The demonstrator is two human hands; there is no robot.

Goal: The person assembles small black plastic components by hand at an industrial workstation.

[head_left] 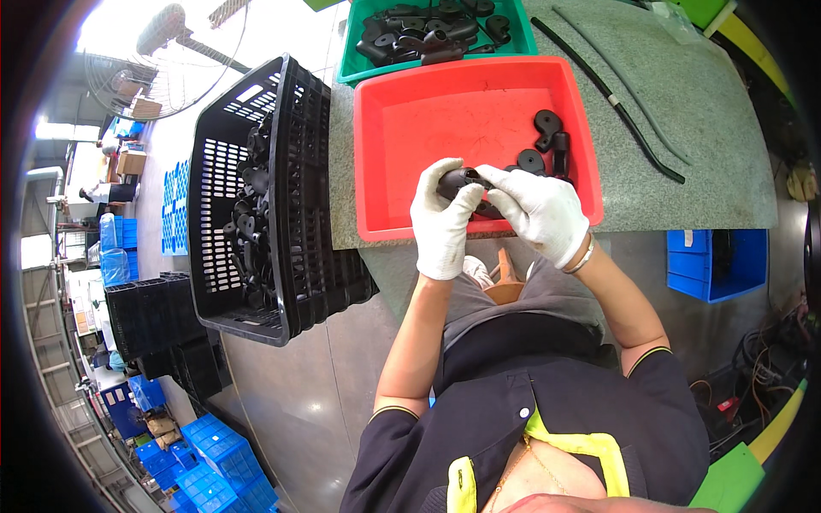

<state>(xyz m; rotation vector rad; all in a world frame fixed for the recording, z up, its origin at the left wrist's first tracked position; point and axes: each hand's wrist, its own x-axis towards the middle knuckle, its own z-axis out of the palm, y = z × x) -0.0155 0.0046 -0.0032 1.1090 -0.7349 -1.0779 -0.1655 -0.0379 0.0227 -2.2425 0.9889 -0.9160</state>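
Both my hands wear white gloves and meet over the near edge of a red plastic tray (402,128). My left hand (442,221) grips a small black plastic part (457,179) from the left. My right hand (540,209) pinches the same part from the right, with its fingertips on the part's top. A few more black parts (548,141) lie in the tray's right half, just beyond my right hand. The underside of the held part is hidden by my fingers.
A green tray (355,51) full of black parts stands behind the red one. A black slatted crate (282,214) with black parts leans at the table's left. Two long black strips (616,94) lie on the grey tabletop (718,145). Blue bins (714,261) sit lower right.
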